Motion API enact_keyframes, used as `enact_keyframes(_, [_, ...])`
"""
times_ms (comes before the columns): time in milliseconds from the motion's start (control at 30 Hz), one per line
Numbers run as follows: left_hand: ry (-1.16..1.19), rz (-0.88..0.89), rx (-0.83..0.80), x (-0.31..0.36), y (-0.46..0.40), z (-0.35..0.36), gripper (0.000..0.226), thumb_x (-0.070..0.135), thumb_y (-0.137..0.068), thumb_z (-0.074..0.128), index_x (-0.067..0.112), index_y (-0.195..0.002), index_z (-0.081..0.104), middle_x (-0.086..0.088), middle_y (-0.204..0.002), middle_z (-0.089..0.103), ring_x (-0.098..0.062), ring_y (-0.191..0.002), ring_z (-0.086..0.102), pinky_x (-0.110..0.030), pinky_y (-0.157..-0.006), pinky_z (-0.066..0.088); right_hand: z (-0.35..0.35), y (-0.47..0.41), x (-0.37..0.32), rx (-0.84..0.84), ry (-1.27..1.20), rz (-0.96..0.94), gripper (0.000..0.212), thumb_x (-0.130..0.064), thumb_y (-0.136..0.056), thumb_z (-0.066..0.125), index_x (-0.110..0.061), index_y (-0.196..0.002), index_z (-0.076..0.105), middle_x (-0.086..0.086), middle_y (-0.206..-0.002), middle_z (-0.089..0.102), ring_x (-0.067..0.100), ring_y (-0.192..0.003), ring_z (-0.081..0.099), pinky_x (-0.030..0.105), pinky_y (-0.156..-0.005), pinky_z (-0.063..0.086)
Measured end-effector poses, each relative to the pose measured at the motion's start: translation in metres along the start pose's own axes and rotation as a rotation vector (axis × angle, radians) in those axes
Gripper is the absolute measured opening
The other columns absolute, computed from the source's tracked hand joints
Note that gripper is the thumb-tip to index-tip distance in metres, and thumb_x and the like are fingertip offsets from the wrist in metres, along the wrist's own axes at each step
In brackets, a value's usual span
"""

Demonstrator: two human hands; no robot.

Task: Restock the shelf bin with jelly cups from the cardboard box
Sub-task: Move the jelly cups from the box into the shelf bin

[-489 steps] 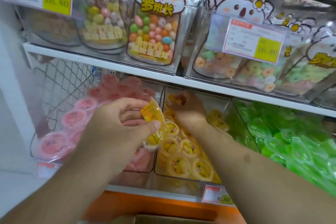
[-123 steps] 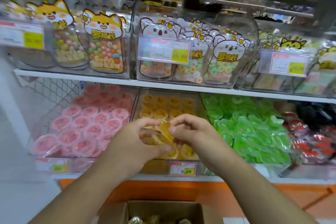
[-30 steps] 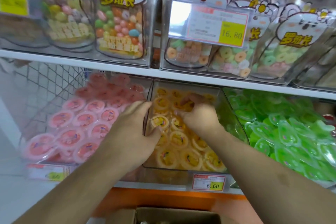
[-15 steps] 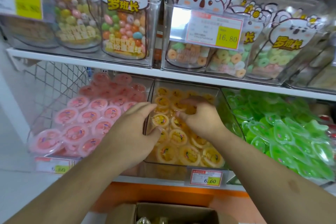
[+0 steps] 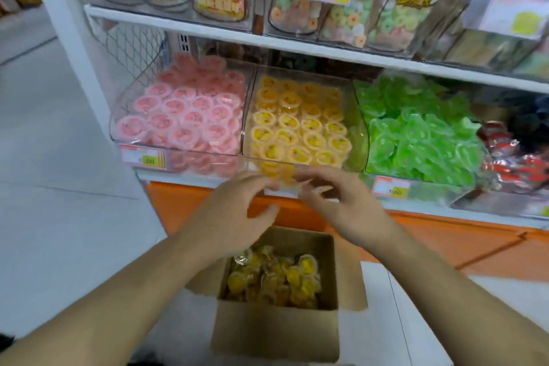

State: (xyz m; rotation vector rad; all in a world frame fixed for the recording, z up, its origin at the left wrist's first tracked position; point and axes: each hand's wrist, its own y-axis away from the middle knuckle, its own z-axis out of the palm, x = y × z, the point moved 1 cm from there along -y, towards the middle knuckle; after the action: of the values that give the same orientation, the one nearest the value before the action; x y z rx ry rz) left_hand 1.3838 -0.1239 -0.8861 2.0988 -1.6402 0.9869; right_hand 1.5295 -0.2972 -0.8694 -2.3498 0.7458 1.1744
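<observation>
The clear shelf bin [image 5: 249,116] in the middle of the lower shelf holds rows of yellow jelly cups [image 5: 300,128]. Below it an open cardboard box [image 5: 276,333] stands on the floor with several more yellow jelly cups [image 5: 276,279] inside. My left hand [image 5: 234,214] and my right hand [image 5: 341,202] hover side by side in front of the bin's front edge, above the box. Both hands have relaxed, spread fingers and hold nothing. They touch neither the bin nor the box.
A bin of pink jelly cups [image 5: 184,119] sits left of the yellow bin, a bin of green ones [image 5: 421,134] to its right, red packets [image 5: 517,163] beyond. The upper shelf [image 5: 297,44] carries clear candy containers. An orange base panel [image 5: 416,235] runs under the shelf.
Both hands have come out of the yellow bin and moved down towards me, now above the box. The view has tilted down, showing the box's contents.
</observation>
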Motion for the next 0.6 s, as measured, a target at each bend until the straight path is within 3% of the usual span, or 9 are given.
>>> enact_keyframes(100, [-0.021,-0.181,-0.121,-0.049,0.042,0.042,0.050,0.051,-0.096,0.064,0.041,-0.144,0.051,0.022,-0.143,0.047,-0.003,-0.130,0.050,-0.031,-0.109,0.046,0.033,0.029,0.045,-0.116,0.108,0.178,0.031,-0.036,-0.089,0.076,-0.038,-0.120,0.072,-0.016,-0.107,0.071,0.001,-0.097,0.065,0.021,-0.084,0.049])
enact_keyframes(200, [0.010,-0.313,-0.197,-0.089,0.073,0.075,0.075,0.057,-0.094,0.065,0.038,-0.159,0.032,0.018,-0.160,0.031,-0.009,-0.147,0.036,-0.035,-0.120,0.037,0.060,0.049,0.081,-0.260,0.216,0.326,0.041,-0.045,-0.093,0.072,-0.046,-0.133,0.063,-0.023,-0.118,0.065,-0.005,-0.104,0.062,0.019,-0.090,0.052])
enact_keyframes(333, [0.044,-0.404,-0.262,-0.123,0.080,0.099,0.090,0.058,-0.092,0.068,0.039,-0.164,0.018,0.012,-0.168,0.018,-0.015,-0.153,0.027,-0.038,-0.124,0.031,0.095,0.056,0.113,-0.395,0.167,0.457,0.055,-0.036,-0.095,0.072,-0.043,-0.146,0.052,-0.015,-0.137,0.056,0.007,-0.127,0.056,0.029,-0.111,0.048])
enact_keyframes(400, [0.051,-0.414,-0.263,-0.139,0.074,0.106,0.096,0.061,-0.089,0.069,0.042,-0.164,0.012,0.012,-0.170,0.015,-0.017,-0.154,0.026,-0.043,-0.124,0.032,0.114,0.049,0.128,-0.434,0.190,0.470,0.061,-0.035,-0.094,0.072,-0.045,-0.149,0.047,-0.014,-0.146,0.050,0.013,-0.140,0.046,0.037,-0.121,0.039])
enact_keyframes(533, [0.049,-0.391,-0.248,-0.168,0.068,0.127,0.104,0.056,-0.089,0.072,0.044,-0.164,0.001,0.023,-0.171,0.000,-0.013,-0.155,0.021,-0.042,-0.124,0.032,0.154,0.025,0.153,-0.535,0.265,0.530,0.080,-0.041,-0.092,0.075,-0.042,-0.159,0.031,-0.008,-0.164,0.034,0.021,-0.152,0.031,0.044,-0.125,0.031])
enact_keyframes(600, [0.066,-0.386,-0.248,-0.182,0.069,0.136,0.106,0.053,-0.088,0.074,0.045,-0.164,0.000,0.025,-0.170,-0.003,-0.010,-0.157,0.015,-0.037,-0.126,0.025,0.176,0.012,0.165,-0.581,0.278,0.510,0.086,-0.043,-0.091,0.076,-0.039,-0.161,0.027,-0.005,-0.167,0.029,0.023,-0.155,0.026,0.041,-0.127,0.027])
